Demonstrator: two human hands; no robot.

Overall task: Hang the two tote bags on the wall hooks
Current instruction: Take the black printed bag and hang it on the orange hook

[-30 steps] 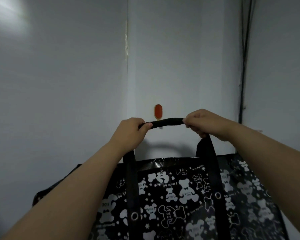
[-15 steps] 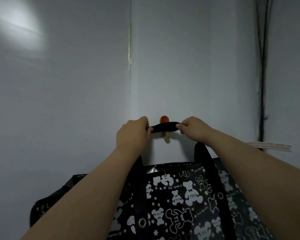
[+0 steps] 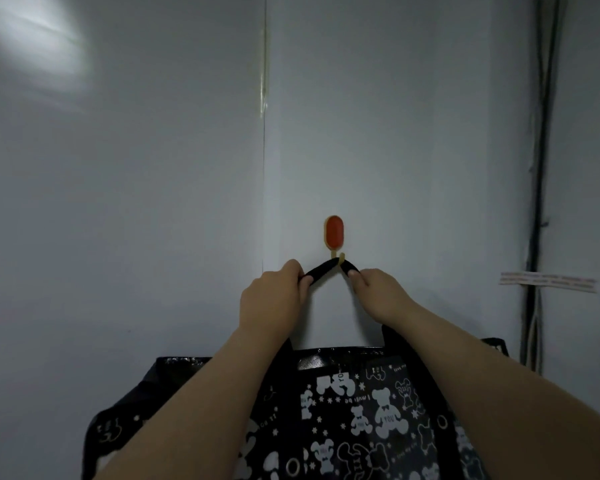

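Observation:
A black tote bag (image 3: pixel 343 417) printed with white bears hangs in front of me against the pale wall. Its black strap (image 3: pixel 321 271) lies over the small yellow prong of an orange oval wall hook (image 3: pixel 334 233) and bends down on both sides. My left hand (image 3: pixel 274 299) grips the strap just left of the prong. My right hand (image 3: pixel 374 289) pinches it just right of the prong. Both forearms cover parts of the bag. Only one bag and one hook are in view.
A vertical seam (image 3: pixel 264 133) runs down the wall left of the hook. Dark cables (image 3: pixel 539 168) run down the right side, held by a strip of tape (image 3: pixel 548 281). Part of a second black strap (image 3: pixel 497 342) shows at the right.
Both hands lowered the strap from in front of the orange plate onto the prong. The strap went from straight to an inverted V over the hook, and the hands drew closer together.

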